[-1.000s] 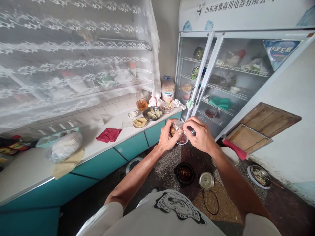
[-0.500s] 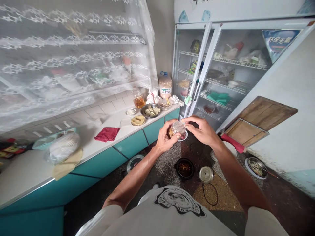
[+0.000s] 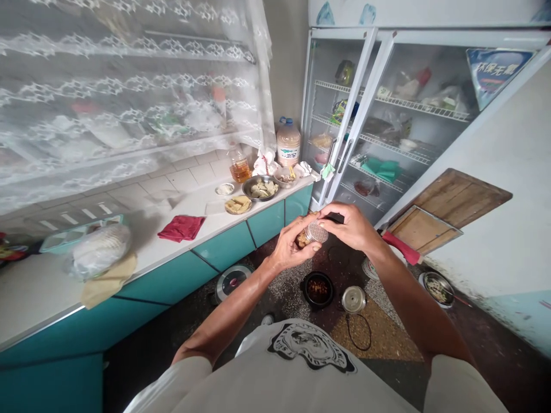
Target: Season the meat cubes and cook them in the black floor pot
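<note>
1. left hand raised at chest height, fingers curled around small jar; palm turned inward
2. right hand above it, fingertips pinching perforated lid; black pot on floor below

1 head camera looks forward and down, close above the counter.

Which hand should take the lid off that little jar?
Probably the right hand: its fingers already rest on the lid of the jar, while the left hand cups the jar from below.
</note>
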A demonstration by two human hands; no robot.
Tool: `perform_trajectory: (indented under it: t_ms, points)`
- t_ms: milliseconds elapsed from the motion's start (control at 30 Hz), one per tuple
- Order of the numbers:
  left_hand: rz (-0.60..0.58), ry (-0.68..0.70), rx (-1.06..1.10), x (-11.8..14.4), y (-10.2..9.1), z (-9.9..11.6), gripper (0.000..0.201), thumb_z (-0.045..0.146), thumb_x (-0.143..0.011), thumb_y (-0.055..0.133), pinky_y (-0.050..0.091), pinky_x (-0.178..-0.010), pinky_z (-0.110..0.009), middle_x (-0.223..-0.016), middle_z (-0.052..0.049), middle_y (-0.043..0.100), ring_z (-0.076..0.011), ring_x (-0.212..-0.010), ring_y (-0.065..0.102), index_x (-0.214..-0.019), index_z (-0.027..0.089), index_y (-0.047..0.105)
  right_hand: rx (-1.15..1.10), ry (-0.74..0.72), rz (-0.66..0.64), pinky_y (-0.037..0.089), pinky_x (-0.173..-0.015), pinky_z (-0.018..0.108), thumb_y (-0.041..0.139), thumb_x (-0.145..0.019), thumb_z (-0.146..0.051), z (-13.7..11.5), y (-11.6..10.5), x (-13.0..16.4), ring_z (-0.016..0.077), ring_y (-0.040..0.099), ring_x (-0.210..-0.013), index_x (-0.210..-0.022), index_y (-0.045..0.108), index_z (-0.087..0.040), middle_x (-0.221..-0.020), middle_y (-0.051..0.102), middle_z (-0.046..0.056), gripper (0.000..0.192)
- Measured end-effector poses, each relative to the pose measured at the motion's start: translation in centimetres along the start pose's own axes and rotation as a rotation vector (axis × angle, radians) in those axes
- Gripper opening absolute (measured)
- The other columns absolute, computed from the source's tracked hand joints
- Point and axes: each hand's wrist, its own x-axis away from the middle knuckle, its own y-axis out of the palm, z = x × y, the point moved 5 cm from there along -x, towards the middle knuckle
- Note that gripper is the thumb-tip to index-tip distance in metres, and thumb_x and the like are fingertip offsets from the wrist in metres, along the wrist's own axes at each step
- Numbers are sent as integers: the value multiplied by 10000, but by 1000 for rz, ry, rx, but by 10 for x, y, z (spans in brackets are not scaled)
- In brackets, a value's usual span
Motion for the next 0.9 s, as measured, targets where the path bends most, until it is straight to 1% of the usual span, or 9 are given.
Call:
perform_trajectory:
  t_ms: [167, 300, 333, 400, 500, 567, 700, 800, 900]
  points:
    - [31, -52, 32, 6, 0, -8, 841, 689, -974, 795, 626, -1098, -487, -1484, -206, 751, -342, -1275, 763, -1632, 194, 626, 44, -48, 53, 594, -868, 359, 738, -979, -233, -8, 1, 2, 200, 761, -893, -961, 801, -243, -996, 835, 26, 66]
    - [47, -120, 81, 14, 1, -17, 748, 658, -993, 794, 618, -1105, -470, -1442, -189, 760, -323, -1245, 767, -1555, 184, 655, 47, -139, 128, 596, -844, 360, 733, -995, -247, -15, -10, 9, 203, 742, -883, -982, 774, -252, -984, 804, 26, 44]
    - [51, -149, 99, 17, 1, -20, 733, 652, -1001, 791, 615, -1106, -466, -1429, -184, 761, -315, -1235, 768, -1549, 185, 650, 47, -154, 177, 604, -858, 369, 733, -1005, -261, -15, -16, 13, 211, 746, -902, -992, 771, -256, -997, 802, 30, 40]
    - [60, -211, 144, 22, 3, -26, 786, 664, -991, 808, 608, -1115, -465, -1431, -184, 751, -309, -1239, 762, -1586, 192, 606, 63, -146, 330, 624, -892, 393, 734, -1019, -285, -8, -27, 23, 230, 757, -945, -1013, 766, -267, -1022, 800, 39, 37]
    - [76, -292, 224, 31, 8, -34, 925, 685, -914, 892, 598, -1134, -467, -1479, -193, 710, -322, -1295, 738, -1634, 209, 559, 139, -77, 562, 646, -938, 436, 742, -1024, -315, 18, -32, 45, 257, 766, -985, -1037, 761, -280, -1037, 796, 54, 42]
    - [76, -353, 274, 36, 13, -37, 912, 648, -866, 953, 595, -1134, -456, -1485, -186, 696, -323, -1314, 727, -1590, 215, 606, 183, -45, 638, 652, -944, 458, 734, -1031, -319, 41, -21, 61, 264, 766, -975, -1046, 760, -285, -1030, 794, 59, 46]
    - [-8, -488, 434, 48, 31, -41, 796, 599, -807, 1013, 621, -1074, -427, -1391, -153, 743, -299, -1233, 750, -1435, 215, 711, 255, -24, 686, 668, -934, 486, 679, -1058, -311, 79, 24, 94, 272, 771, -978, -1075, 765, -293, -1045, 793, 84, 90]
    - [-96, -607, 567, 61, 46, -45, 820, 634, -779, 1017, 643, -1026, -425, -1361, -142, 767, -298, -1196, 763, -1433, 235, 724, 347, 5, 652, 674, -967, 517, 673, -1050, -307, 95, 53, 118, 287, 775, -1041, -1088, 782, -313, -1097, 791, 105, 116]
    - [-168, -731, 655, 73, 60, -52, 856, 671, -752, 1018, 655, -991, -420, -1377, -147, 771, -297, -1157, 779, -1437, 242, 737, 397, 45, 538, 659, -1007, 528, 678, -1044, -289, 106, 68, 138, 286, 761, -1095, -1099, 810, -336, -1108, 786, 97, 151]
